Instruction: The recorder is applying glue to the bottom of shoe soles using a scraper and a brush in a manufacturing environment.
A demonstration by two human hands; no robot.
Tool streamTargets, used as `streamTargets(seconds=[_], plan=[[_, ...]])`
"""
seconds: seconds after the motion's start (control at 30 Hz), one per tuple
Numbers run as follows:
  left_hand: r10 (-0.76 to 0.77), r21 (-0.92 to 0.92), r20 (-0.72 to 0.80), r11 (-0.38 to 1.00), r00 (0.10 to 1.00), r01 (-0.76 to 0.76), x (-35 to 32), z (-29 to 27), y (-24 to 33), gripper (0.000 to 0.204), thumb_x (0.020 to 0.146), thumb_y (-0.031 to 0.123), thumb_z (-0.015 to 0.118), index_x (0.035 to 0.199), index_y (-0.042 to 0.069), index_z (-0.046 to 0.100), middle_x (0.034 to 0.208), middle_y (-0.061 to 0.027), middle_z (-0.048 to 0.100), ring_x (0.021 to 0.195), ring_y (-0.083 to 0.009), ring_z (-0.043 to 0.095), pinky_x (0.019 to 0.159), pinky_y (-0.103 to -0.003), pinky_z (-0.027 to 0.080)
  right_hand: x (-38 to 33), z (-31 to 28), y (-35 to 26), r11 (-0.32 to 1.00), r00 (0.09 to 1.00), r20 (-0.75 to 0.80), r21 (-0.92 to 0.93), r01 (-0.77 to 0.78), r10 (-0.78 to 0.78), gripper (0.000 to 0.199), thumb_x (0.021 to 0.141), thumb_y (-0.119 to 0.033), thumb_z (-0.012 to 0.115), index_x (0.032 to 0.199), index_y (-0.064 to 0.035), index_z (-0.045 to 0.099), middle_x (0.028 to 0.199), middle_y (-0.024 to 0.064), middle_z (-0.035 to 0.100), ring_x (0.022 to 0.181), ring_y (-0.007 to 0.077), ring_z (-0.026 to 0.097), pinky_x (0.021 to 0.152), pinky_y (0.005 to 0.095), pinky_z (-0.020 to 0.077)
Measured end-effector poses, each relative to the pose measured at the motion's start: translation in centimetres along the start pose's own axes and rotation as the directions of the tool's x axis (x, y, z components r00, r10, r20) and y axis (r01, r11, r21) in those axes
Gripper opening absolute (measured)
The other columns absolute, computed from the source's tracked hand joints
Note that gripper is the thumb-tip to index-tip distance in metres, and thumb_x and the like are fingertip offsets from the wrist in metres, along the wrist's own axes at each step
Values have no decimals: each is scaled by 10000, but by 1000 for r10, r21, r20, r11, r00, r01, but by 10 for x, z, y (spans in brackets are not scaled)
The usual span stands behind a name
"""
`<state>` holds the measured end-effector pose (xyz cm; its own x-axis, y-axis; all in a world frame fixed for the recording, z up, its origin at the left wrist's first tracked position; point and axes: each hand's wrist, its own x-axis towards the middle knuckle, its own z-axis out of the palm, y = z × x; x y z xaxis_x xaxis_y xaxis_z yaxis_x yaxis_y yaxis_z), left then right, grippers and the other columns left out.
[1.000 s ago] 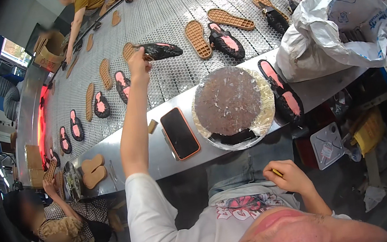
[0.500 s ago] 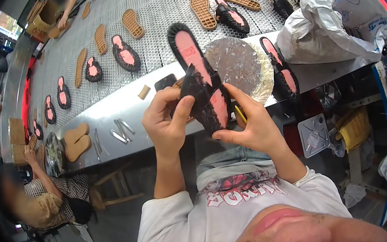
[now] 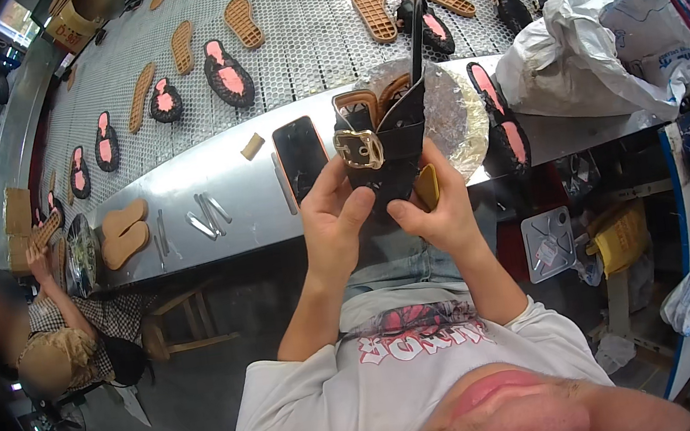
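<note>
Both my hands hold a black slide sandal [image 3: 396, 151] upright over the table's near edge. Its wide strap with a gold buckle [image 3: 360, 150] faces me, and brown lining shows inside the strap opening. My left hand [image 3: 333, 222] is closed on its left side, thumb on the black surface. My right hand [image 3: 448, 212] grips the other side, with a flat yellow piece [image 3: 428, 188] also in its fingers; its kind is unclear. Behind the sandal lies a round, glue-crusted board [image 3: 457, 125]. A phone [image 3: 302, 158] rests left of the sandal.
Brown soles [image 3: 244, 23] and black uppers with pink undersides [image 3: 229, 77] lie across a mesh-patterned surface [image 3: 297, 63]. Metal strips [image 3: 206, 217] and tan sole pieces [image 3: 125, 233] are at left. A white sack [image 3: 553, 67] stands right. A co-worker's hand [image 3: 38, 259] holds a sole.
The sandal has been turned in my hands from its pink underside to the buckled strap. The phone, partly covered before, now shows more fully. A person's hand at the far left is gone from there.
</note>
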<state>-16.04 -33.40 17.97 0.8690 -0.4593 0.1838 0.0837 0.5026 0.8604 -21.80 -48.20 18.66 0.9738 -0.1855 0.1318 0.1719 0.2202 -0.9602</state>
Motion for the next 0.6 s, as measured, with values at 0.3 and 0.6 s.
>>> streamTargets(seconds=[0.3, 0.6], plan=[[97, -8, 16, 995, 995, -97, -9, 8, -18, 767, 886, 231, 732, 1450, -88, 321, 1355, -139, 510, 1236, -192, 500, 1068, -335, 371, -8, 3, 14, 987, 999, -38, 158, 36, -30, 783, 753, -124, 778, 1401, 36, 368, 1224, 65, 527, 1047, 104, 546, 851, 226, 461], [-35, 133, 114, 991, 993, 20, 4, -5, -6, 848, 841, 338, 768, 1456, -60, 341, 1422, -153, 472, 1297, -213, 459, 1090, -346, 343, -13, 2, 17, 990, 981, 144, -74, -123, 133, 754, 701, -137, 804, 1351, -5, 444, 1087, -1, 566, 893, 39, 505, 742, 204, 419]])
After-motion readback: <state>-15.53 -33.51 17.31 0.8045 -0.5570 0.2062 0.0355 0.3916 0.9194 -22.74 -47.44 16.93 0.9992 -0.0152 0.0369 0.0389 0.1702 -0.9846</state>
